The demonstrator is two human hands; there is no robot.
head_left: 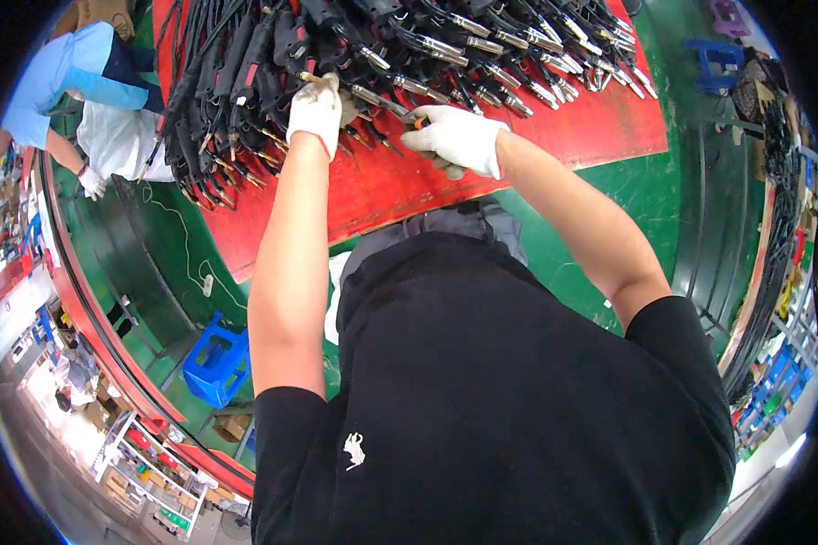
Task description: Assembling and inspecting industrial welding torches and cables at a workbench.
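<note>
Many black-handled welding torches [245,82] with cables, silver nozzles and brass-coloured tips lie heaped on a red tabletop [373,195]. My left hand [318,111], in a white glove, is closed around part of a torch at the heap's near edge; its fingers hide most of that piece. To its right, my gloved right hand [454,138] is closed on a hand tool [418,122] with an orange-and-black handle. A silver metal part [377,98] spans between the hands, touching the tool's end. The tool's exact kind is hidden by the fingers.
At the upper left a person in a blue shirt [86,68] stands beside a white sack [118,141]. A blue stool [218,361] stands on the green floor at left, another blue stool [718,64] at far right. Black cables [773,236] hang along the right side.
</note>
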